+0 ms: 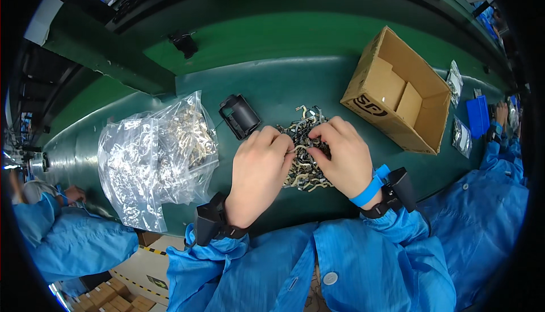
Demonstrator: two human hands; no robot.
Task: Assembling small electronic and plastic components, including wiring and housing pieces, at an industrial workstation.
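A heap of small black and beige strip-like parts (308, 180), perhaps short flex cables, lies on the green table in front of me. Over it, my left hand (258, 170) and my right hand (345, 161) face each other with thumbs and forefingers pinched. Between the fingertips runs a thin pale strip (301, 147), one end at each hand; its exact kind is too small to make out. A blue band (370, 187) circles my right wrist, and both wrists carry black devices.
Left of the heap lies a clear plastic bag (164, 153) of similar parts. Behind my left hand sits a black holder (239, 116). An open cardboard box (397, 93) stands at right, with small bags and a blue bin (478, 117) beyond. Co-workers in blue sit on both sides.
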